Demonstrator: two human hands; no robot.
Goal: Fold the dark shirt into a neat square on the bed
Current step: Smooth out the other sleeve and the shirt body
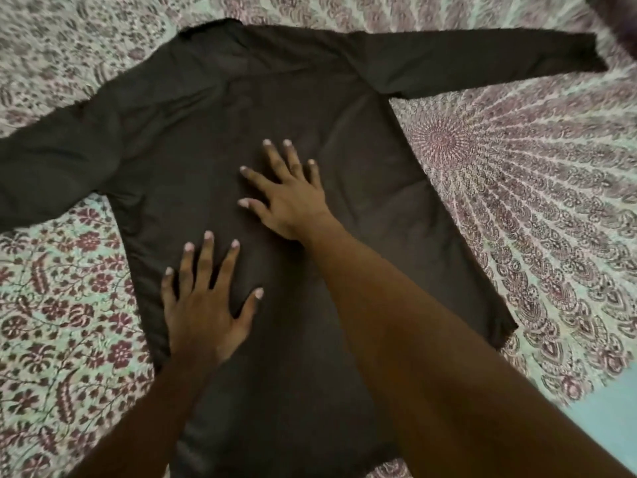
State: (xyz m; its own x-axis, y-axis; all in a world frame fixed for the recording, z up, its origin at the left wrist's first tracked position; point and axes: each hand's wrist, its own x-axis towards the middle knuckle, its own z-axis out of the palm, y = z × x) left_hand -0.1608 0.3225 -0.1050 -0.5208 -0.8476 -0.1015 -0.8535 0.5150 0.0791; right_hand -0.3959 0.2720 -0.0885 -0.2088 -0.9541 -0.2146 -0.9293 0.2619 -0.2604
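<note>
My bare right forearm (431,339) reaches in from 5 o'clock, and my right hand (289,198) lies flat, fingers straight and spread, on the middle of the dark brown long-sleeved cloth shirt (362,160). My left hand (206,312), at its 7 o'clock, presses the shirt likewise, splayed and gripping nothing. The shirt lies unfolded on the pale floral-printed bedspread (534,201), collar toward 12 o'clock, sleeves toward 9 and 2.

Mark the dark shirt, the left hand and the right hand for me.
dark shirt (362,174), head view, flat body panel.
left hand (206,315), head view, back of the hand.
right hand (293,201), head view, back of the hand.
</note>
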